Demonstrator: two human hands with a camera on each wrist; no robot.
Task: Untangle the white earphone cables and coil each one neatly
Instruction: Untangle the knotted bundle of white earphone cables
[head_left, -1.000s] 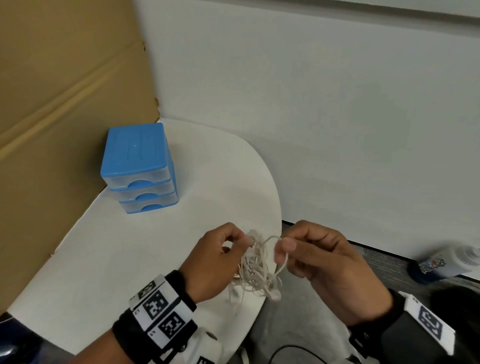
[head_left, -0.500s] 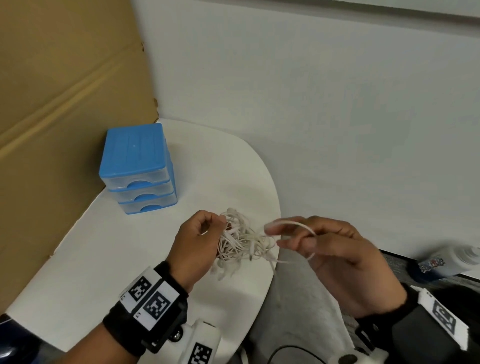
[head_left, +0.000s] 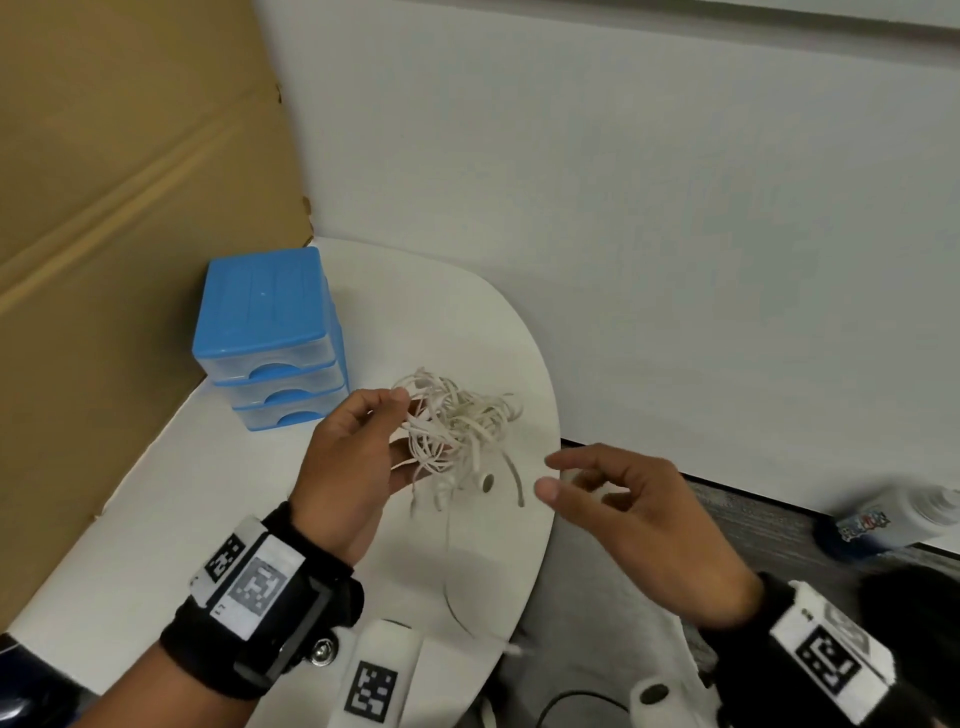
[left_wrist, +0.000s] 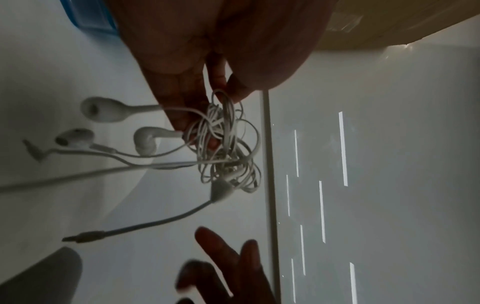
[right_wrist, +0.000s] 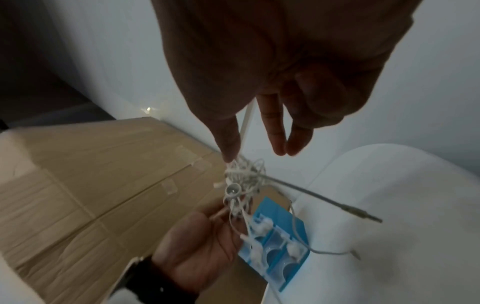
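A tangle of white earphone cables hangs over the white table. My left hand pinches it at the top between thumb and fingers. Several earbuds and a jack plug dangle loose from the tangle. My right hand hovers just right of the table's edge, thumb and fingers apart and relaxed, not touching the knot. In the right wrist view a white strip shows between the thumb and fingers of the right hand; I cannot tell whether it is a cable.
A blue three-drawer box stands at the table's back left against a cardboard sheet. A white wall runs behind. A bottle lies on the floor at the right. The table's curved edge is beside my right hand.
My left hand has carried the tangle up and farther over the table. My right hand has let go of the loop it pinched, and loose ends now hang down.
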